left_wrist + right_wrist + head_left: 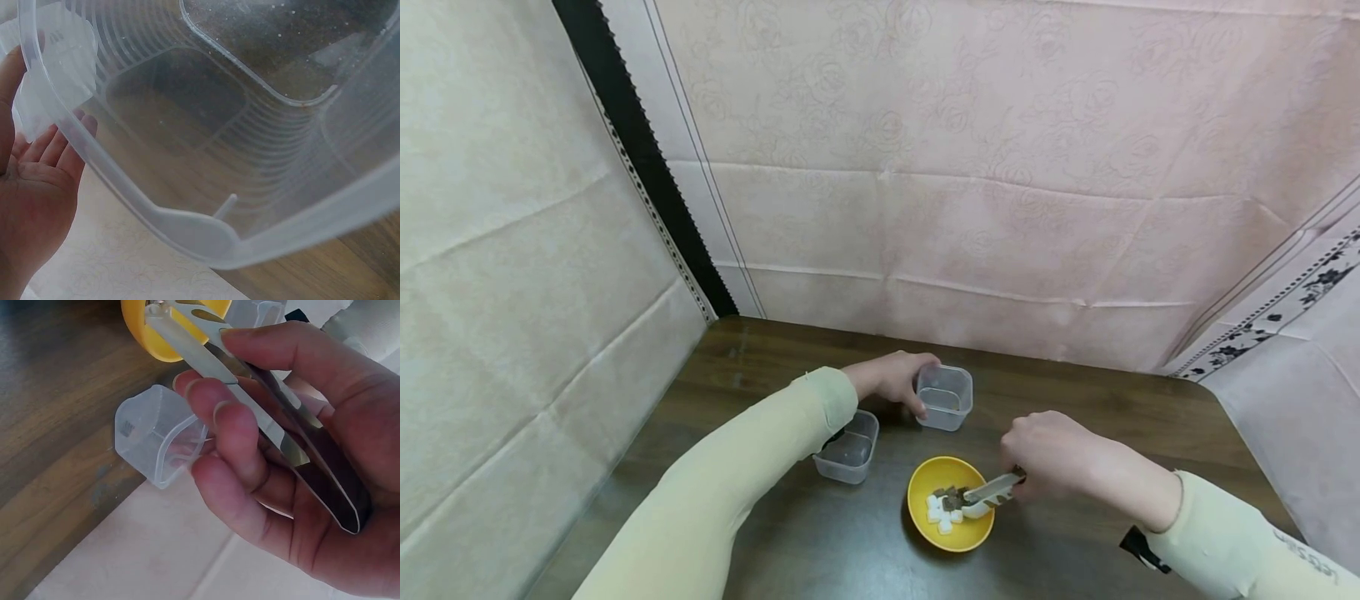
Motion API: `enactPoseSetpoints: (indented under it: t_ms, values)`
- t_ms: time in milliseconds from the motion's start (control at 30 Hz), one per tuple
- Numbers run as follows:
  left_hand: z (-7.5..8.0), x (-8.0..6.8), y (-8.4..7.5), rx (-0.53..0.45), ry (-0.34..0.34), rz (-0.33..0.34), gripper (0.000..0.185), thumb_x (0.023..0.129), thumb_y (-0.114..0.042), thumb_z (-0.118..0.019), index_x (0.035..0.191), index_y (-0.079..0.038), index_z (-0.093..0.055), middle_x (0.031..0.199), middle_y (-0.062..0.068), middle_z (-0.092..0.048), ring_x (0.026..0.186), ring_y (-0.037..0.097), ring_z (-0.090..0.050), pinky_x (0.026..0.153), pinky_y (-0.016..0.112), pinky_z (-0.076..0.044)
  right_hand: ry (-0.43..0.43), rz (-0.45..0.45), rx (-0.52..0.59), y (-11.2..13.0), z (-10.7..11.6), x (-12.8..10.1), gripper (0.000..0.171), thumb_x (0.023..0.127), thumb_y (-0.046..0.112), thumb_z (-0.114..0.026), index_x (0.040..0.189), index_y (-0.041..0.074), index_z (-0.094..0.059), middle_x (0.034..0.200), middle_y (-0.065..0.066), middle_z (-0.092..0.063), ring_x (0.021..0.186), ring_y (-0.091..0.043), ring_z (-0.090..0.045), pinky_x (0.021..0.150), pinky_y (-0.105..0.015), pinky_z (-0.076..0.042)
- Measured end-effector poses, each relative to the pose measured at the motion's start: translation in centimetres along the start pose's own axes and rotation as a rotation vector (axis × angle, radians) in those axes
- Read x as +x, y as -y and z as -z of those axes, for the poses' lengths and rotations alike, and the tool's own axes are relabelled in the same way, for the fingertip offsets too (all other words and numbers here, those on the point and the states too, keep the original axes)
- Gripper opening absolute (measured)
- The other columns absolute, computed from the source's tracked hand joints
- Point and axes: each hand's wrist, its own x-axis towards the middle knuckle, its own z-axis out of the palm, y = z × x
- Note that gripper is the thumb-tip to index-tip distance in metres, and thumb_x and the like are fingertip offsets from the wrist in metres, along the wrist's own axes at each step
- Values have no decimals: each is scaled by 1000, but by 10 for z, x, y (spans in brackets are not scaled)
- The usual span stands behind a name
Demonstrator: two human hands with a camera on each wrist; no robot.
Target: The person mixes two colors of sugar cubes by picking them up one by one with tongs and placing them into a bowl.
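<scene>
My right hand (1054, 454) grips metal tongs (996, 489), whose tips reach into a yellow bowl (953, 544). In the bowl lie several white cubes (943, 518) and some brownish pieces (952, 497) close to the tips; whether the tips hold a piece, I cannot tell. My left hand (891, 377) holds a clear plastic container (951, 398) from its left side, thumb toward me and fingers behind. A second clear container (852, 454) stands beneath my left wrist. It fills much of the left wrist view, with the held container beyond it.
Everything stands on a dark wooden table (820, 542). Pale patterned cloth (970, 217) hangs along the back, and similar sheets enclose the left and right sides. The yellow bowl sits nearer me than both containers.
</scene>
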Motion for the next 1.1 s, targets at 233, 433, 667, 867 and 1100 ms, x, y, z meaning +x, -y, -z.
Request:
enactPoseSetpoints:
  t_ms: [233, 433, 667, 867, 1100]
  values:
    - [0, 0, 0, -17, 11, 26, 87, 82, -21, -96, 155, -14, -49, 137, 7, -65, 116, 20, -60, 108, 38, -51, 16, -51, 57, -3, 7, -2, 35, 77, 22, -88, 59, 30, -59, 60, 17, -42, 56, -5, -34, 50, -25, -28]
    - [0, 1, 0, -17, 9, 32, 87, 82, -22, -96, 154, -15, -49, 137, 7, -65, 117, 20, -60, 109, 38, -51, -10, -78, 92, -12, 19, -2, 31, 78, 19, -84, 62, 30, -60, 60, 17, -39, 57, -4, -32, 51, -25, -26]
    - [0, -1, -1, -6, 9, 24, 87, 81, -21, -97, 154, -13, -50, 135, 8, -66, 115, 19, -61, 106, 36, -52, -86, -102, 119, -34, 32, 3, 27, 79, 18, -82, 65, 30, -62, 58, 18, -41, 54, -1, -33, 49, -23, -26]
    - [1, -1, -2, -12, 12, 41, 88, 82, -22, -96, 155, -14, -49, 137, 7, -65, 115, 19, -60, 107, 37, -51, -114, -142, 123, -50, 40, 15, 24, 80, 16, -80, 65, 27, -65, 57, 16, -43, 53, -4, -34, 49, -25, -26]
    - [0, -2, -3, -21, 14, 55, 88, 82, -23, -96, 155, -16, -48, 140, 7, -64, 116, 19, -60, 109, 37, -51, -130, -164, 93, -62, 45, 29, 21, 79, 18, -80, 65, 24, -67, 57, 14, -45, 55, -6, -37, 51, -27, -28]
